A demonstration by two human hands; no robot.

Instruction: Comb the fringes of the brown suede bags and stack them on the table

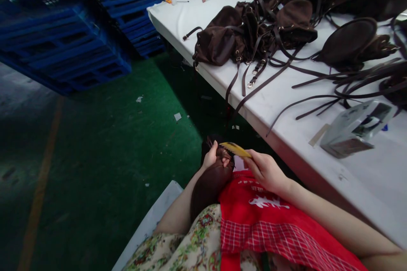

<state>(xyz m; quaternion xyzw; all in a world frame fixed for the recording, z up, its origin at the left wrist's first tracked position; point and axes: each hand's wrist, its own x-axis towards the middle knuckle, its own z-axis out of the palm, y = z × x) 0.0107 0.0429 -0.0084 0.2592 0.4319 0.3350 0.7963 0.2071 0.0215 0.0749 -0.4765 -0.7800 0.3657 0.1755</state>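
In my right hand (266, 172) is a yellow comb (235, 150), pinched by one end, with its teeth beside the gathered top of a dark brown bag (208, 190). Whether the teeth touch the bag I cannot tell. My left hand (211, 157) is closed around that gathered part, thumb up, with some fingertips showing on the far side. The bag's smooth brown body lies over my left forearm and against my lap. Exactly what my left fingers pinch is partly hidden.
A white table (203, 4) runs along the right, bearing several dark brown bags (219, 38) with loose straps that hang over its edge. A grey-white box (356, 129) sits near its front. Blue pallets (63, 46) are stacked at left on the green floor (127, 135), among paper scraps.
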